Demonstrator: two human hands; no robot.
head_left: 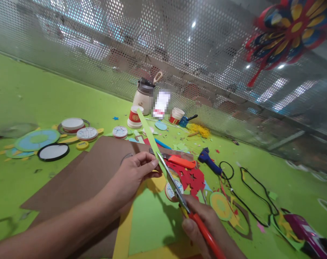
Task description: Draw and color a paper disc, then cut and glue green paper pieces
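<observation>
My left hand (140, 167) pinches a long, narrow strip of light green paper (148, 133) between thumb and fingers. The strip slants up and away toward the paper cups. My right hand (204, 223) is wrapped round the red handles of a pair of scissors (177, 189). Their blades point up and left, with the tips at the green strip beside my left fingertips. Beneath both hands lie a green paper sheet (155, 219) on yellow paper (122, 230) and brown card sheets (95, 172). An orange utility knife (181, 162) rests just beyond the blades.
A blue glue gun (209, 162) with a looping black cord lies to the right, near red paper scraps (192, 178). A kettle (143, 95) and paper cups (135, 117) stand at the back before a perforated screen. Round lids (87, 133) sit at the left; a purple tool (304, 228) lies lower right.
</observation>
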